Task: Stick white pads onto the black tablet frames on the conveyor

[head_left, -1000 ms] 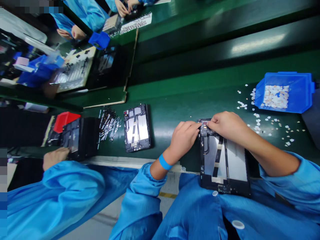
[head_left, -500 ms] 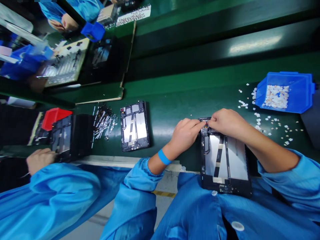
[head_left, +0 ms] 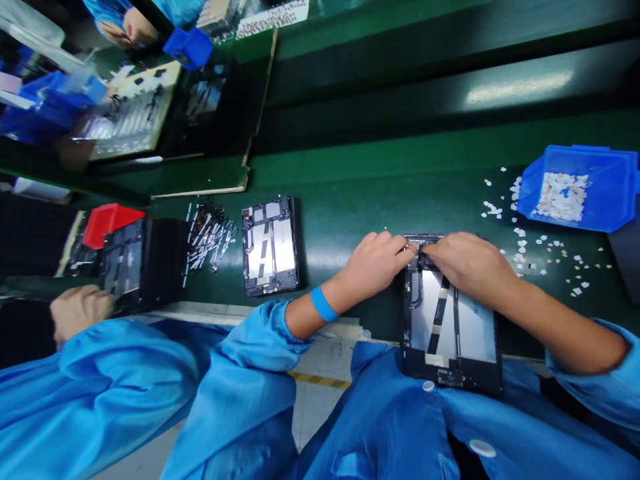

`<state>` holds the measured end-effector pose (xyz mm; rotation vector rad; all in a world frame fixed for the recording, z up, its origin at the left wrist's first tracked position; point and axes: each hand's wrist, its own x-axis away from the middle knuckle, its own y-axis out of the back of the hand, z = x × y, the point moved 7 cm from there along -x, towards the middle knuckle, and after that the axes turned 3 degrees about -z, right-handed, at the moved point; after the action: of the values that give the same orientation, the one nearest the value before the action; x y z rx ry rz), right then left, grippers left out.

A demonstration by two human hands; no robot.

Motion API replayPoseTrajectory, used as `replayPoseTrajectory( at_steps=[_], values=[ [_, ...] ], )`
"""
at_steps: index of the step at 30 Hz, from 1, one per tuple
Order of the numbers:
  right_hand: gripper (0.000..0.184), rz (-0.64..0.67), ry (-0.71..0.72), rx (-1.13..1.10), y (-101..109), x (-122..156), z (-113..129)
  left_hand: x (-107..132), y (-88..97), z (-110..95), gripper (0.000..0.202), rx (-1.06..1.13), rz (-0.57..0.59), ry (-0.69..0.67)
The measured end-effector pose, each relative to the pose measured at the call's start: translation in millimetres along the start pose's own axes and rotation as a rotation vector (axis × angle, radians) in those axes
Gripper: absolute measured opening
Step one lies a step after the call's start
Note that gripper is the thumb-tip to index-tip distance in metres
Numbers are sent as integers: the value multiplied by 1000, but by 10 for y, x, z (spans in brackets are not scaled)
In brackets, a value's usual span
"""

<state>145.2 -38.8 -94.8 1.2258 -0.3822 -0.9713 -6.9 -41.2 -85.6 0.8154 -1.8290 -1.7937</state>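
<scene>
An opened tablet (head_left: 473, 323), its silver battery plates and black ribbon cables showing, lies over the bench's front edge against my body. At its top left corner my left hand (head_left: 377, 263) has thumb and fingers pinched together; whatever is between them is too small to make out. Right beside it, my right hand (head_left: 467, 263) is closed with fingertips pressed down on the tablet's top edge, covering its upper right part. What those fingertips hold is hidden.
A second opened tablet (head_left: 270, 247) lies left on the green bench (head_left: 345, 193), near a pile of thin strips (head_left: 213, 237). At right, a blue bin (head_left: 600, 207) holds white scraps, with more scattered around. A co-worker's hand (head_left: 83, 310) is at another tablet (head_left: 125, 260), beside a red tray (head_left: 107, 223).
My right hand has shifted slightly right and down along the tablet's top, its fingers now lower over the corner. My left hand stays at the corner, fingers curled a little more.
</scene>
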Motion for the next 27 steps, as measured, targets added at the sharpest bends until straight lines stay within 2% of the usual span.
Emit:
replayPoseTrajectory(
  at_steps=[3,10,12,16,19,21,23,24,25,27],
  values=[
    [35,-3,212,52,-64,132,97,32,-17,119,34,38,4,53],
    [35,92,298,108,-40,32,104,11,89,37,34,-47,32,-13],
    [37,75,277,68,11,66,61,-1,130,14,33,-67,17,-20],
    [41,-20,110,61,44,161,-91,9,139,-38,33,-133,-12,-25],
    [39,7,92,126,-11,164,-62,13,118,-125,35,-143,-2,-35],
    [38,-1,76,78,42,160,-22,1,121,-175,36,-138,19,-34],
    [38,-88,-2,-47,215,226,-41,-17,133,-177,36,-124,36,-34],
    [36,-175,-90,-113,342,314,-102,-29,136,-148,36,-105,35,-31],
    [32,-299,-221,-172,488,458,-205,-44,132,-99,35,-68,25,-27],
    [21,-656,-565,-270,789,972,-479,-88,109,59,36,53,-34,13]
  ],
)
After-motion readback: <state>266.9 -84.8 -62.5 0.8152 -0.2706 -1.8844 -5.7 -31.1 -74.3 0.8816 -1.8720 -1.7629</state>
